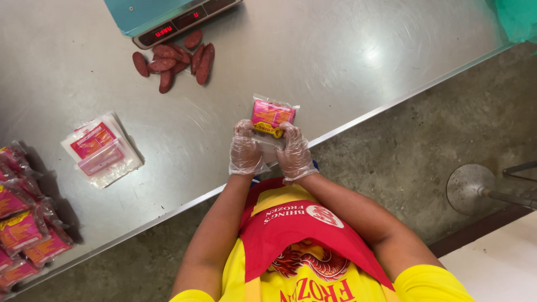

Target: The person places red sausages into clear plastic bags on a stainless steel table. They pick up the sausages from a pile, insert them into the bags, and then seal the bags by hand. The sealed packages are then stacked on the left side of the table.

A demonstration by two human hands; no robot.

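Steel table (335, 56): L hand (245, 152) & R hand (293, 154) grip pink-labelled clear pouch (272, 116); empty pouches (100, 148) lie left.

A single head-worn camera looks almost straight down over the person's chest. It sits fairly close above the steel bench (313, 61), whose edge runs diagonally, with concrete floor (403, 162) beyond.

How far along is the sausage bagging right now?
Done: filled packs lie stacked at the table's left edge. In hand: left hand and right hand hold one printed pouch between them. Left: loose sausages by the scale, and empty pouches.
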